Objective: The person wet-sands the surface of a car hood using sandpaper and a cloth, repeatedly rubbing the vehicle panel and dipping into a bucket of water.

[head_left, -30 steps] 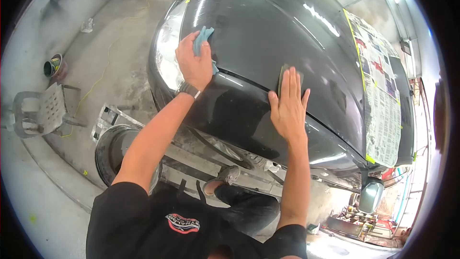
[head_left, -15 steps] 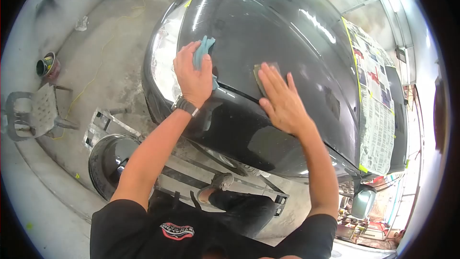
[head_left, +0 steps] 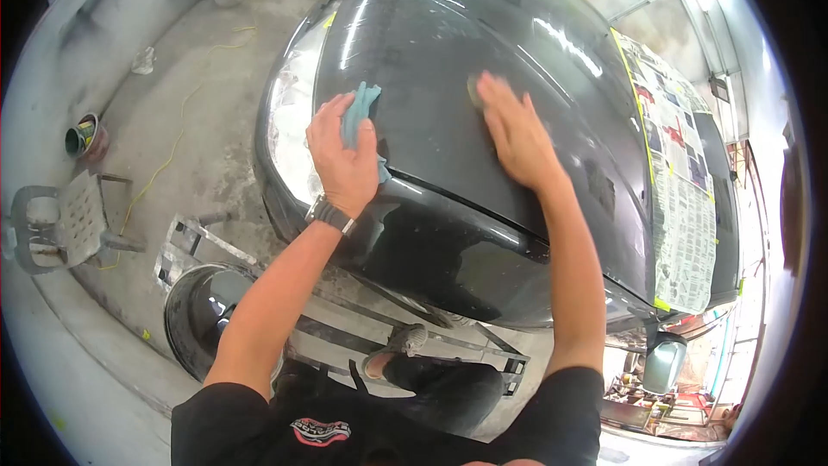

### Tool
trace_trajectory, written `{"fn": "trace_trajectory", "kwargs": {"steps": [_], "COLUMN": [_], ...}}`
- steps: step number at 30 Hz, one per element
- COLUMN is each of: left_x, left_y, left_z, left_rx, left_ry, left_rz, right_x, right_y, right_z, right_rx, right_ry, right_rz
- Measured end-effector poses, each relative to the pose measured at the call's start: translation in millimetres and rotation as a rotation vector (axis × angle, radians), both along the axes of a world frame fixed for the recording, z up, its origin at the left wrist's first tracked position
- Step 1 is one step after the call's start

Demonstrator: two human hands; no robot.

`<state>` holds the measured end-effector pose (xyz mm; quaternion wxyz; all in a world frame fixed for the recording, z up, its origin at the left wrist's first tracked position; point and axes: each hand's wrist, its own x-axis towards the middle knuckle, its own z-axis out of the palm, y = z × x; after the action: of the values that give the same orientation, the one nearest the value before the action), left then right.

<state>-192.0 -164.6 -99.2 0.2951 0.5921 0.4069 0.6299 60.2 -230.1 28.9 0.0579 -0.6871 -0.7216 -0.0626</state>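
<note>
A blue cloth [head_left: 358, 112] is held between the thumb and fingers of my left hand [head_left: 341, 155], which rests on the front corner of the dark car hood [head_left: 431, 60], beside the whitish headlight [head_left: 293, 121]. My right hand [head_left: 516, 134] lies on the hood farther right, slightly blurred, fingers stretched forward over a small greenish pad [head_left: 473, 91] that mostly hides beneath them. The dark fender [head_left: 414, 233] lies nearer to me, below the seam.
A black bucket [head_left: 194, 311] and a metal rack [head_left: 336, 328] are near my legs. A grey chair [head_left: 78, 216], a paint pot [head_left: 84, 138] and a yellow cord [head_left: 177, 151] are at left. Newspaper masking [head_left: 681, 173] and a side mirror [head_left: 664, 367] are at right.
My right hand with the pad has moved left, then farther up the hood away from the seam. My left hand keeps its hold on the cloth at the front corner.
</note>
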Motion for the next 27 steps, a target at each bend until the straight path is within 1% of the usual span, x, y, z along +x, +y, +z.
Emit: {"fn": "trace_trajectory", "kwargs": {"steps": [1, 3, 4, 5, 6, 8, 9, 11, 13, 14, 15, 16, 17, 18, 19, 20, 21, 22, 23, 25, 26, 27], "left_x": [0, -1, -1, 0, 1, 1, 2, 2, 5, 4, 4, 4, 5, 6, 6, 5, 4, 4, 5, 4, 3, 3], "left_y": [0, 2, 0, 1, -1, 3, 4, 3, 3, 2, 1, 1, 2, 4, 7, 7, 5, 8, 17, 15, 17, 16], "left_z": [0, 0, 0, -1, 0, -6, -5, -5, -5, -5, -6, -7, -6, -11, -12, -14, -11, -17, -29, -23, -23, -22], "left_rx": [0.005, 0.006, 0.001, 0.011, -0.018, -0.013, -0.009, 0.017, 0.018, 0.026, 0.014, 0.006, 0.004, 0.007, 0.013, 0.015, 0.010, -0.028, -0.002, 0.002, 0.007, 0.004], "left_ry": [-0.005, 0.018, 0.029, 0.018, 0.007, 0.030, 0.030, 0.027, 0.005, 0.001, -0.009, -0.017, -0.028, -0.039, -0.026, -0.012, 0.034, 0.043, 0.021, 0.096, 0.093, 0.072], "left_rz": [-0.001, 0.013, 0.010, 0.006, 0.006, -0.006, -0.009, -0.014, -0.010, -0.011, -0.012, -0.017, -0.022, -0.015, -0.006, 0.001, 0.014, 0.022, 0.005, 0.015, 0.018, -0.005], "right_x": [17, 32, 35, 36, 33, 34, 43, 87, 141, 166, 178, 169, 147, 110, 62, 33, 22, 10, 24, 46, 65, 96], "right_y": [28, 96, 121, 129, 116, 70, 29, -67, -160, -196, -210, -196, -165, -126, -86, -52, -23, -17, -41, -89, -131, -175], "right_z": [-2, -1, -10, -18, -18, -12, 2, 19, 15, 7, 4, 4, 7, 11, 14, 13, -11, -21, -16, -7, 11, 17], "right_rx": [0.042, 0.061, 0.064, 0.066, 0.078, 0.109, 0.063, 0.104, 0.150, 0.180, 0.209, 0.247, 0.287, 0.309, 0.349, 0.263, 0.277, 0.275, 0.270, 0.245, 0.211, 0.219], "right_ry": [0.002, 0.068, 0.032, -0.004, -0.022, -0.062, -0.064, -0.053, -0.021, -0.069, -0.075, -0.043, 0.001, 0.010, -0.069, -0.064, -0.123, -0.081, -0.062, -0.013, 0.000, -0.004], "right_rz": [0.011, -0.091, -0.144, -0.211, -0.211, -0.238, -0.358, -0.529, -0.728, -0.892, -1.006, -1.019, -0.977, -0.902, -0.835, -0.734, -0.641, -0.601, -0.594, -0.576, -0.690, -0.803]}}
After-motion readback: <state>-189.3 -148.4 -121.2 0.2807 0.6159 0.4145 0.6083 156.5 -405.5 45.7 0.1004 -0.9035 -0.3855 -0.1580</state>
